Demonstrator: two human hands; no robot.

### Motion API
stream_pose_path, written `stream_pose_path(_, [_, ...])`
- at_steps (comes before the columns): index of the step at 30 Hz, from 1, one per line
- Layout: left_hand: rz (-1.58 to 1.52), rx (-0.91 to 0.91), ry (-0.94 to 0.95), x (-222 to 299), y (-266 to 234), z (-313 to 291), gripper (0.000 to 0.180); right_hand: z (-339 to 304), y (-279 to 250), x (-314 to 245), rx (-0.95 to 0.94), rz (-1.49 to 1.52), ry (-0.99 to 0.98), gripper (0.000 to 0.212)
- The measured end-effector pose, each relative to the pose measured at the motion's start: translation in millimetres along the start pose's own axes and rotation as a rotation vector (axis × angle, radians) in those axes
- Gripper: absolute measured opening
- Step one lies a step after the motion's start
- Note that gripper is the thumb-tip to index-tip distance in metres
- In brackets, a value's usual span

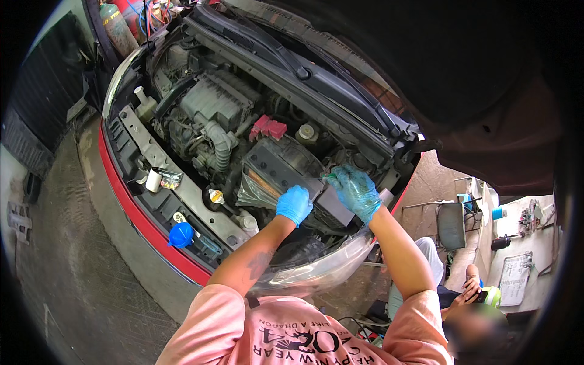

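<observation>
A dark grey car battery (274,167) sits in the engine bay, with a clear plastic sheet (252,193) along its near side. My left hand (294,205), in a blue glove, is closed at the battery's near right corner; what its curled fingers hold, if anything, is hidden. Just right of the battery, my right hand (356,190) wears a stained blue glove. Its fingers are pinched together near a small greenish bit too small to name. Below it lies a grey box-shaped cover (334,207). A red terminal cover (267,128) stands at the battery's far left corner.
On the front panel rest a blue funnel (180,235), a white cylinder (154,180) and a yellow-topped cap (216,196). The raised hood (486,73) hangs over the right side. At lower right, another person's hands (469,289) are near a chair (451,225).
</observation>
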State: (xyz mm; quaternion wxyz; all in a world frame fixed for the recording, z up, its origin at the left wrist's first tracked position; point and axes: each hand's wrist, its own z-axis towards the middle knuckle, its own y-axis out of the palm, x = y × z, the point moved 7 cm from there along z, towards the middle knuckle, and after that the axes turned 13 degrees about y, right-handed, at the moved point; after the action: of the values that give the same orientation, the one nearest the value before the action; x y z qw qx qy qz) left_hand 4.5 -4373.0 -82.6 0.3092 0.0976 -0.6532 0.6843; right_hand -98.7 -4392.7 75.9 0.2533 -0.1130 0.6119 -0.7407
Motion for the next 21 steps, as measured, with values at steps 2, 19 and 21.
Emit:
stream_pose_path(2, [0.005, 0.003, 0.005, -1, 1, 1, 0.024, 3, 7, -4, -0.027, -0.061, -0.094, 0.021])
stream_pose_path(19, [-0.295, -0.039, 0.02, -15, -19, -27, 0.019, 6, -12, -21, 0.035, -0.029, -0.117, 0.014])
stream_pose_path(21, [-0.29, 0.274, -0.006, -34, -60, -64, 0.021, 2, -5, -11, 0.016, -0.003, -0.142, 0.015])
